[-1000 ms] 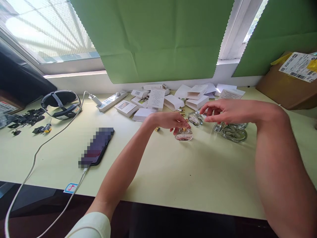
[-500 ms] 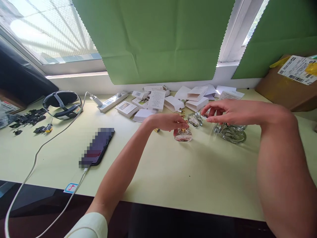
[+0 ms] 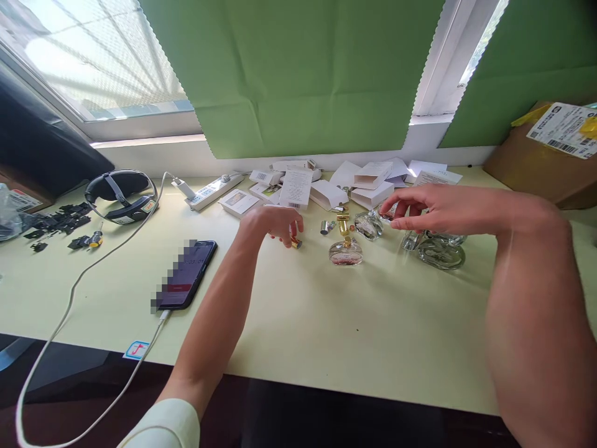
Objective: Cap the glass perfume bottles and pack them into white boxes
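Observation:
My left hand point(image 3: 278, 223) is over the table with its fingers apart and bent down at a small gold cap point(image 3: 296, 242). Its fingertips are close beside the cap; whether they touch it is hard to see. To the right, an oval glass perfume bottle point(image 3: 346, 253) with a gold neck and pinkish liquid stands free. My right hand point(image 3: 422, 208) has its fingers bent around a partly hidden perfume bottle point(image 3: 387, 215). A faceted glass bottle point(image 3: 368, 226) sits just left of that hand. Below its palm lie more clear glass bottles point(image 3: 441, 252).
Gold caps point(image 3: 343, 219) and a silver-gold cap point(image 3: 324, 227) lie mid-table. Behind are white cartons point(image 3: 295, 186) and a power strip point(image 3: 214, 191). At left are a phone point(image 3: 191, 274), a cable point(image 3: 69, 298) and a headset point(image 3: 122, 196). A cardboard box point(image 3: 536, 162) stands at right.
My left hand has let go of the oval perfume bottle's gold top and moved left to the small gold cap. My right hand stays where it was.

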The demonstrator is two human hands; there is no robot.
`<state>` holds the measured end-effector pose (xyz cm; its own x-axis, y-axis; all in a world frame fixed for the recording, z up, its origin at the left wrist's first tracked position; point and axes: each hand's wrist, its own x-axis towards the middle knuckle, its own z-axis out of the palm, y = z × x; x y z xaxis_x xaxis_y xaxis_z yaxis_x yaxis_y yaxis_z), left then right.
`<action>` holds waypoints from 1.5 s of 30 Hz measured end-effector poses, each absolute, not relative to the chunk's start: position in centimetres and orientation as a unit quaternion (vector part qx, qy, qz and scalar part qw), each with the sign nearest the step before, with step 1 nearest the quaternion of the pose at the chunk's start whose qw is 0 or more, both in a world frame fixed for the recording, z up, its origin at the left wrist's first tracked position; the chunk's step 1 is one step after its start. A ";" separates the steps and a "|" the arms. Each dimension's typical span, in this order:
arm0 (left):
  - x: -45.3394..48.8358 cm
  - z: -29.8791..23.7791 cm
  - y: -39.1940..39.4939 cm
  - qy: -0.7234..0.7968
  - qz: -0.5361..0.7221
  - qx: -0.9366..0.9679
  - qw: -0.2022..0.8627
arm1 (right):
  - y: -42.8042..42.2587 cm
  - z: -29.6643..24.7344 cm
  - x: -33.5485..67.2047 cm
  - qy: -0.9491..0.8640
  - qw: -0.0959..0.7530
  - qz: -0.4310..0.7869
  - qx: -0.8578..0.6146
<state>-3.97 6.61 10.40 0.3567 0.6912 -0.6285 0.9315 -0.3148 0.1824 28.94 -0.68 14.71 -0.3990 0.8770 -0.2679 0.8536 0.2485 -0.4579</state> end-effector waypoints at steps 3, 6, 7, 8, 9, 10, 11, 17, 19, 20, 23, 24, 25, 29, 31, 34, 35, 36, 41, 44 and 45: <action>-3.5 9.8 6.6 0.527 -0.249 0.773 0.249 | -0.8 14.8 28.7 -0.792 0.022 0.274 -0.546; -2.8 9.6 6.4 0.533 -0.267 0.774 0.215 | -0.8 14.6 28.4 -0.790 0.012 0.267 -0.551; -2.7 9.7 6.3 0.535 -0.264 0.777 0.200 | -0.8 14.5 28.3 -0.790 0.008 0.269 -0.551; -2.6 9.8 6.2 0.536 -0.255 0.783 0.186 | -0.7 14.5 28.1 -0.791 0.003 0.273 -0.548; -2.4 10.1 6.0 0.534 -0.240 0.792 0.174 | -0.7 14.4 27.9 -0.792 -0.002 0.277 -0.544; -2.3 10.4 5.7 0.527 -0.221 0.803 0.168 | -0.6 14.3 27.7 -0.794 -0.007 0.282 -0.539; -2.1 10.8 5.4 0.516 -0.199 0.816 0.166 | -0.6 14.2 27.5 -0.795 -0.012 0.287 -0.534; -0.8 13.7 2.8 0.427 -0.088 0.876 0.204 | -0.9 14.4 26.7 -0.800 -0.026 0.276 -0.532; -0.5 14.3 2.1 0.415 -0.066 0.882 0.213 | -1.0 14.5 26.7 -0.800 -0.021 0.272 -0.535; -0.4 14.5 1.9 0.412 -0.059 0.884 0.212 | -1.0 14.5 26.7 -0.799 -0.019 0.270 -0.536; -0.2 14.8 1.4 0.391 -0.040 0.898 0.197 | -0.9 14.4 26.8 -0.799 -0.022 0.269 -0.538; -0.1 14.8 1.3 0.379 -0.031 0.905 0.193 | -0.9 14.4 26.8 -0.800 -0.023 0.269 -0.536; 0.1 14.7 1.2 0.367 -0.021 0.910 0.192 | -0.8 14.4 26.8 -0.801 -0.025 0.268 -0.534; 0.7 14.3 1.0 0.331 0.008 0.922 0.202 | -0.9 14.3 26.5 -0.803 -0.032 0.266 -0.533; 1.1 14.0 1.0 0.320 0.011 0.925 0.206 | -0.9 14.4 26.5 -0.798 -0.034 0.271 -0.537; 1.7 13.4 1.0 0.313 0.015 0.928 0.202 | -0.9 14.3 26.4 -0.795 -0.028 0.274 -0.540; 1.8 13.2 1.1 0.311 0.017 0.929 0.201 | -0.9 14.3 26.5 -0.796 -0.026 0.275 -0.539; 2.0 13.0 1.1 0.310 0.019 0.929 0.201 | -0.9 14.3 26.5 -0.797 -0.023 0.275 -0.537; 2.5 12.3 1.3 0.302 0.021 0.930 0.207 | -0.8 14.2 26.6 -0.803 -0.021 0.267 -0.532; 2.7 12.0 1.4 0.299 0.016 0.930 0.213 | -0.9 14.3 26.6 -0.804 -0.026 0.265 -0.532; 2.7 12.0 1.4 0.299 0.015 0.930 0.214 | -0.9 14.3 26.6 -0.803 -0.027 0.266 -0.533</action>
<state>2.67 1.39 11.99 0.8203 0.5631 -0.1006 0.5506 -0.7295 0.4059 26.56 -0.91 14.32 -0.4311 0.8415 -0.3256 0.8698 0.2915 -0.3981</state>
